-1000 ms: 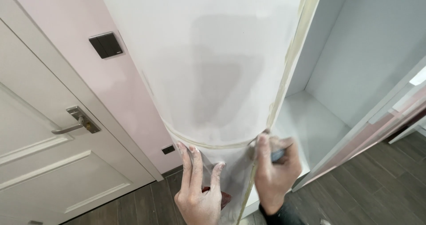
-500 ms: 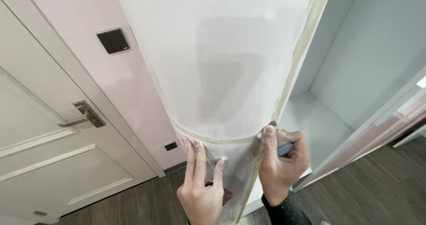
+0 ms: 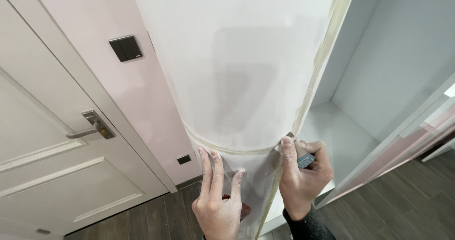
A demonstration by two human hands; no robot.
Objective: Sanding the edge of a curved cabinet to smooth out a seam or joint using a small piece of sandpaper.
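1. Pale pink wall (image 3: 85, 12) fills the upper left, with a dark wood-plank floor (image 3: 407, 192) along the bottom and a white panelled door (image 3: 42, 173) at the left edge.
2. At the centre stands a tall white plastered wall panel (image 3: 237, 69), its surface patchy grey-white; a strip of beige masking tape (image 3: 327, 41) runs down its right edge and another curves across its lower part.
3. Right of the panel opens a white built-in shelf niche (image 3: 346, 135).
4. The left hand (image 3: 215, 197) lies flat on the panel below the curved tape, fingers straight and close together, gripping nothing.
5. The right hand (image 3: 303, 173) is curled at the panel's lower right edge, closed round a small grey-blue tool (image 3: 303, 157) whose tip meets the tape corner; what kind of tool it is cannot be told.
6. A metal lever handle (image 3: 90, 128) sits on the door.
7. A black square wall switch (image 3: 125, 48) is on the pink wall, and a small dark socket (image 3: 184, 159) sits low near the floor.
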